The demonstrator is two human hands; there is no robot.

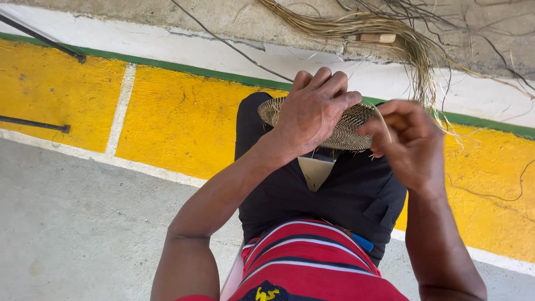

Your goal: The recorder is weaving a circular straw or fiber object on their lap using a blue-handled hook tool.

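A round woven straw disc (345, 128) with a dark and pale pattern rests on my knees, over dark trousers. My left hand (313, 108) lies across its top and grips it, fingers curled over the far rim. My right hand (409, 142) is at the disc's right edge, fingers pinched on a thin pale straw strand (383, 118) that leads from the rim. Part of the disc is hidden under my left hand.
A bundle of loose dry straw fibres (401, 39) lies on the concrete ground ahead, with a small wooden piece (378, 38) in it. Yellow painted blocks (178, 120) with a green stripe border the grey floor. Two dark metal legs (39, 124) stand at left.
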